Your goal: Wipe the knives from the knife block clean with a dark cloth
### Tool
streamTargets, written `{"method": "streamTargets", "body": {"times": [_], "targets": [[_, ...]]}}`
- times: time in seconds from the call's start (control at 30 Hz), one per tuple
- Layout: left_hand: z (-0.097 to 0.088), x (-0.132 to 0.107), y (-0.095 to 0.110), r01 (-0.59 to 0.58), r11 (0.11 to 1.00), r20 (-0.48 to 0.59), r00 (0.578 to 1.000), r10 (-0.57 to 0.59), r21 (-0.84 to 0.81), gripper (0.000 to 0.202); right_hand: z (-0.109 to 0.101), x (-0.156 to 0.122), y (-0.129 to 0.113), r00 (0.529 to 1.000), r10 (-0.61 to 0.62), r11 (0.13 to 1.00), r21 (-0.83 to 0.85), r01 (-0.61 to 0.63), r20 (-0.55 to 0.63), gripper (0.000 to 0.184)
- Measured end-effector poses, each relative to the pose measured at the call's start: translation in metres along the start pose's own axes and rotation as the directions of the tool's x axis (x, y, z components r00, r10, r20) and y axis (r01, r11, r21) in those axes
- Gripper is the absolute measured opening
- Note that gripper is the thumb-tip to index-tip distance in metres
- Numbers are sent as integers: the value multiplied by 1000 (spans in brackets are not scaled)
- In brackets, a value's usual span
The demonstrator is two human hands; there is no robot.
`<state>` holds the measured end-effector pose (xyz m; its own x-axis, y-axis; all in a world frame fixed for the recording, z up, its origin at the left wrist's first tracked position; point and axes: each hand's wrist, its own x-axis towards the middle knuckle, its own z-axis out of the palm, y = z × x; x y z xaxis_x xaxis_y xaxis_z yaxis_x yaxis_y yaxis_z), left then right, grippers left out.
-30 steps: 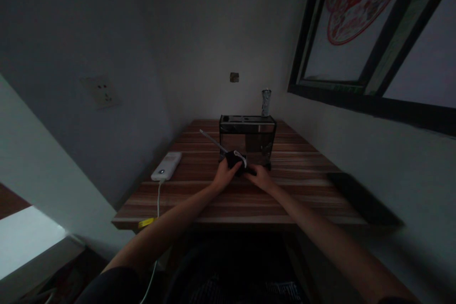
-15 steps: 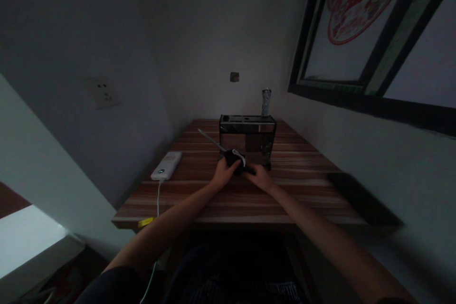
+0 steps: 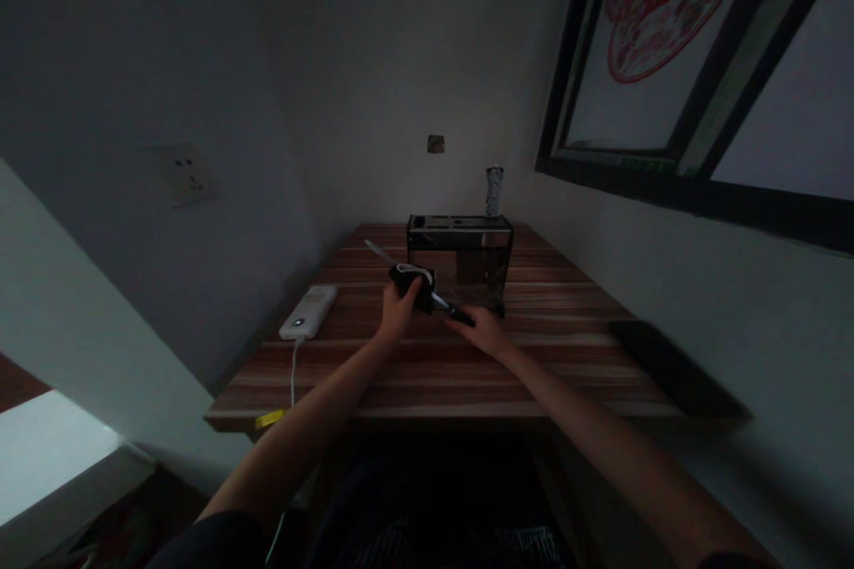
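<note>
My right hand [image 3: 486, 329] is closed around the black handle of a long, thin knife [image 3: 441, 301]. The knife slants up to the left, and its pale tip shows past the cloth. My left hand [image 3: 398, 307] pinches a folded black cloth [image 3: 422, 286] with a white edge around the middle of the blade, hiding that part. Just behind both hands stands a see-through box [image 3: 460, 237] with a black frame and openings in its top.
On the striped wooden table [image 3: 400, 382], a white power bank [image 3: 309, 313] with a cable lies at left. A dark flat object [image 3: 673, 369] lies along the right edge. Behind the box stands a shiny silvery object [image 3: 493, 192]. A framed window [image 3: 640, 107] is at right.
My left hand and the cloth have slid left and up along the blade, away from the handle, baring metal near it. My right hand stays nearly in place.
</note>
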<state>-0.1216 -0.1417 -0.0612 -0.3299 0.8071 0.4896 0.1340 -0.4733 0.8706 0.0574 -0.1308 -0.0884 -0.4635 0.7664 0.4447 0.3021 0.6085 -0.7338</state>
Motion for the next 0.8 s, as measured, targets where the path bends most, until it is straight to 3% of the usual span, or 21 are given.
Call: {"method": "streamTargets", "body": {"times": [0.27, 0.53, 0.67, 0.8], "targets": [[-14, 15, 15, -90, 995, -224, 971, 79, -36, 35, 0, 0, -2, 1000, -21, 1000, 12, 21, 5, 32], [-35, 38, 17, -156, 979, -460, 884, 78, -135, 39, 1, -1, -1, 999, -15, 1000, 2, 15, 37, 31], [-39, 41, 18, -170, 968, -502, 863, 57, -183, 40, 1, -2, -1, 999, -24, 1000, -4, 24, 40, 30], [-37, 39, 16, -171, 960, -478, 877, 46, -222, 39, 2, -3, 2, 999, -34, 999, 13, 34, 32, 33]]}}
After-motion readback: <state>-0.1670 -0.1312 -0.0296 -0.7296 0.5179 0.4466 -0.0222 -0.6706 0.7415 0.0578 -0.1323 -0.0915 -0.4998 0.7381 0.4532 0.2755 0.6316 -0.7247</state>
